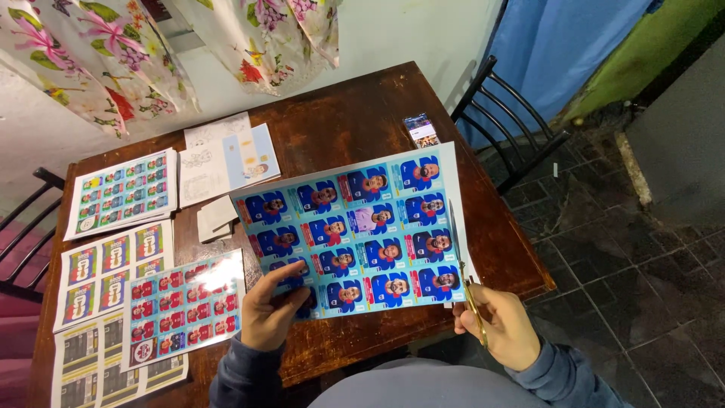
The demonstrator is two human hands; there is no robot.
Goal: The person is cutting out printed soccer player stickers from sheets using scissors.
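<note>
Dark wooden table [362, 113] carries several printed sheets. My left hand [268, 310] pinches the blue card sheet [355, 234] at its lower left corner; my right hand [498, 325] grips gold scissors [464, 283], blades along the sheet's right margin.

Other sticker sheets [121, 190] lie on the wooden table [355, 113], with a phone [421, 130] and black chair [502, 125] nearby.

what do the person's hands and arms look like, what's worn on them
Both hands, left hand and right hand, are bare: no gloves, and no rings or watch that can be made out. Both arms wear long dark blue-grey sleeves of soft sweatshirt-like fabric, bunched at the wrists.
</note>
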